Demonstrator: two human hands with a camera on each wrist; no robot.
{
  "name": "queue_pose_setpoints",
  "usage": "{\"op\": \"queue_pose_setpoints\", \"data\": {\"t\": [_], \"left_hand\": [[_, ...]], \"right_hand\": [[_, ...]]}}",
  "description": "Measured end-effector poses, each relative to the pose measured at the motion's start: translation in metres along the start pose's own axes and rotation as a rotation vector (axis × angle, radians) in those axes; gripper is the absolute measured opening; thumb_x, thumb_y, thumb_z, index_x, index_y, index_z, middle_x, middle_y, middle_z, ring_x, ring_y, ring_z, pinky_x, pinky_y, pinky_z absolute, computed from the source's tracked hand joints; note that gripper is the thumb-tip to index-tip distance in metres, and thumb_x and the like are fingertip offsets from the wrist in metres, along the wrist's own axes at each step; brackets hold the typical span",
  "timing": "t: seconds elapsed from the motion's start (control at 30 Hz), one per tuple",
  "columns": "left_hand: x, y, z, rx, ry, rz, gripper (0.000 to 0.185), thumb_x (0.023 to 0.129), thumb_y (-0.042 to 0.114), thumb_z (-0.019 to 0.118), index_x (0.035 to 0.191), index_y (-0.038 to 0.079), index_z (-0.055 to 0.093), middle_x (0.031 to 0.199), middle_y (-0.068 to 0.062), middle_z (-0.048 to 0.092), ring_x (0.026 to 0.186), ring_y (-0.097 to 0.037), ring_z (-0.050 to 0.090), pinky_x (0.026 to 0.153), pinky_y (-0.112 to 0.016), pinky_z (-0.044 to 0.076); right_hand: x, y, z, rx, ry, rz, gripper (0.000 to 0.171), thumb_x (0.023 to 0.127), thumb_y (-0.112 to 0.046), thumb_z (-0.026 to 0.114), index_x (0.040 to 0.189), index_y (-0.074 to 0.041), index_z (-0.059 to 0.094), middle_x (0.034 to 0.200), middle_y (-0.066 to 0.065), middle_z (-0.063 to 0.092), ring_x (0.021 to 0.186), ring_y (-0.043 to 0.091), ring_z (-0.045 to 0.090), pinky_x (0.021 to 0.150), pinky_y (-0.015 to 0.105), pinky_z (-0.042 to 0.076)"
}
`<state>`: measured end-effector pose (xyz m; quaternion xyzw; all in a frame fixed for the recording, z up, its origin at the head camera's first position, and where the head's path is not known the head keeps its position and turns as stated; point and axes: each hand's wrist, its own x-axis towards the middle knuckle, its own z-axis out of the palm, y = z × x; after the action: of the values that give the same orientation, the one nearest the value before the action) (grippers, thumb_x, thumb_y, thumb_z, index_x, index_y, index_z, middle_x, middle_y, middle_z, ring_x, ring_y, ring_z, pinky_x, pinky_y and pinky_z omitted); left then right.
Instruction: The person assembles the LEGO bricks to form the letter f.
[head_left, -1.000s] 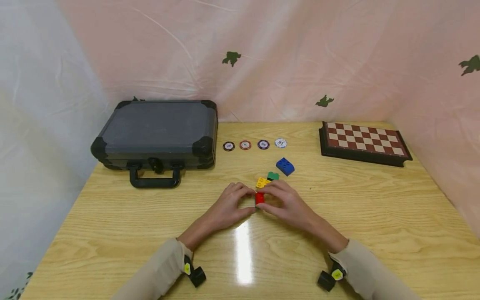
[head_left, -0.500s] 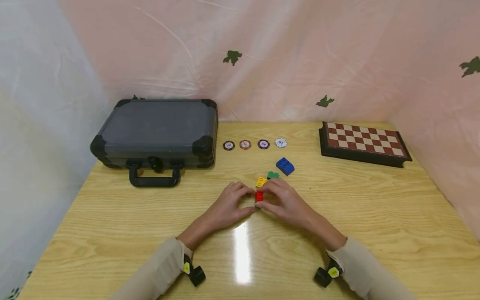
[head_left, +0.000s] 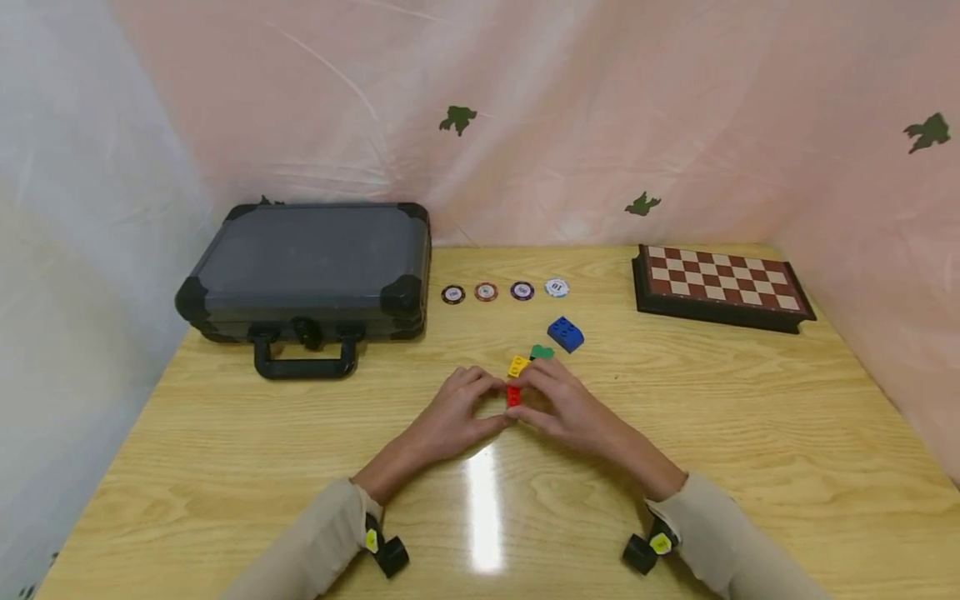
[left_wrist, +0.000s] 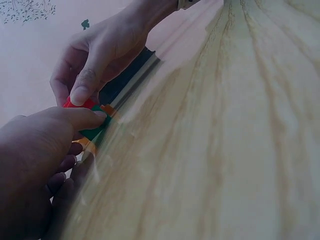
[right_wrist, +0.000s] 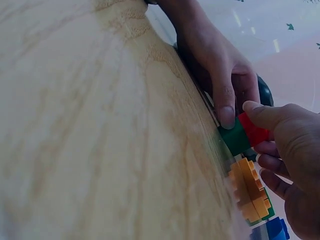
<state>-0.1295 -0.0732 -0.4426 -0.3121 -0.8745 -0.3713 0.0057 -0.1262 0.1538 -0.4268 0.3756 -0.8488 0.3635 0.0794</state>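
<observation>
The table (head_left: 225, 450) is supporting everything; the case (head_left: 315, 250) and the chessboard (head_left: 723, 279) are lying at the back, probably to leave working room. The left hand (head_left: 461, 417) is pinching the lower green block (right_wrist: 233, 139) narrowly, seemingly to steady it, while the right hand (head_left: 566, 408), equally narrow, is pinching the red block (head_left: 513, 395) directly above (likely keeping both aligned). That pair is standing between the hands. The blue block (head_left: 566, 334), second green block (head_left: 542, 352) and yellow block (head_left: 517, 367) are lying just beyond. Four chips (head_left: 486, 292) are forming a row farther back.
</observation>
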Motion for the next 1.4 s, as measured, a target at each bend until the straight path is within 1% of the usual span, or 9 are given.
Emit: {"op": "queue_pose_setpoints", "data": {"t": [0.13,0.27,0.37,0.5,0.63,0.77,0.9,1.2,1.4], "left_hand": [[-0.001,0.000,0.000,-0.002,0.004,-0.001,0.037,0.093,0.028,0.081,0.123,0.009,0.072,0.111,-0.001,0.063,0.102,-0.020,0.052,0.091,-0.041,0.046],[-0.001,0.001,0.000,-0.004,-0.006,-0.013,0.037,0.093,0.030,0.080,0.123,0.009,0.072,0.109,0.000,0.062,0.102,-0.019,0.052,0.090,-0.040,0.045],[-0.001,0.002,0.000,-0.008,-0.011,-0.024,0.038,0.094,0.032,0.079,0.123,0.009,0.072,0.109,0.000,0.061,0.101,-0.018,0.051,0.089,-0.039,0.045],[0.000,0.001,0.000,-0.016,-0.017,-0.035,0.038,0.092,0.031,0.080,0.123,0.010,0.072,0.108,0.001,0.061,0.100,-0.018,0.050,0.088,-0.039,0.044],[0.000,0.000,0.000,-0.019,-0.021,-0.044,0.037,0.091,0.029,0.081,0.122,0.011,0.072,0.107,0.002,0.060,0.099,-0.017,0.049,0.088,-0.039,0.043],[0.000,-0.001,0.001,-0.005,-0.012,-0.029,0.037,0.091,0.029,0.082,0.121,0.010,0.072,0.105,0.001,0.060,0.098,-0.018,0.050,0.086,-0.038,0.044],[0.000,-0.001,0.001,0.007,0.003,-0.005,0.037,0.090,0.028,0.082,0.120,0.010,0.072,0.105,0.001,0.061,0.098,-0.019,0.051,0.086,-0.039,0.044],[-0.001,0.001,-0.001,-0.002,0.001,-0.015,0.036,0.091,0.028,0.082,0.121,0.012,0.072,0.105,0.002,0.060,0.096,-0.017,0.049,0.085,-0.038,0.044],[-0.001,0.000,0.000,0.000,-0.002,-0.012,0.037,0.091,0.029,0.081,0.122,0.011,0.071,0.106,0.002,0.060,0.097,-0.017,0.049,0.086,-0.038,0.044]], "right_hand": [[0.000,-0.002,0.000,-0.024,-0.015,0.027,0.026,0.092,-0.019,0.081,0.113,-0.006,0.072,0.113,0.001,0.059,0.105,0.017,0.052,0.090,0.040,0.049],[-0.002,-0.004,-0.003,-0.065,-0.030,0.058,0.032,0.092,-0.024,0.081,0.118,-0.008,0.073,0.116,0.001,0.061,0.107,0.018,0.051,0.092,0.041,0.049],[-0.005,-0.005,-0.006,-0.080,-0.028,0.068,0.036,0.093,-0.026,0.080,0.123,-0.008,0.073,0.121,0.003,0.061,0.113,0.020,0.052,0.095,0.044,0.049],[-0.009,0.000,-0.012,-0.081,0.033,0.099,0.035,0.095,-0.023,0.079,0.124,-0.006,0.071,0.126,0.006,0.061,0.118,0.024,0.053,0.098,0.048,0.048],[-0.012,0.013,-0.017,-0.103,0.111,0.162,0.032,0.095,-0.019,0.078,0.122,-0.004,0.071,0.122,0.006,0.062,0.113,0.023,0.053,0.094,0.046,0.048],[-0.016,0.027,-0.017,-0.132,0.138,0.186,0.032,0.092,-0.018,0.082,0.119,-0.003,0.071,0.118,0.007,0.063,0.109,0.025,0.054,0.092,0.046,0.047],[-0.017,0.033,-0.015,-0.138,0.139,0.188,0.034,0.089,-0.018,0.084,0.116,-0.002,0.072,0.115,0.008,0.064,0.108,0.027,0.055,0.092,0.048,0.046],[-0.014,0.031,-0.012,-0.152,0.107,0.234,0.037,0.088,-0.021,0.085,0.117,-0.002,0.072,0.116,0.009,0.062,0.109,0.029,0.053,0.093,0.049,0.045],[-0.013,0.031,-0.011,-0.155,0.104,0.237,0.034,0.089,-0.018,0.084,0.116,-0.001,0.073,0.115,0.010,0.061,0.107,0.030,0.052,0.090,0.047,0.044]]}}
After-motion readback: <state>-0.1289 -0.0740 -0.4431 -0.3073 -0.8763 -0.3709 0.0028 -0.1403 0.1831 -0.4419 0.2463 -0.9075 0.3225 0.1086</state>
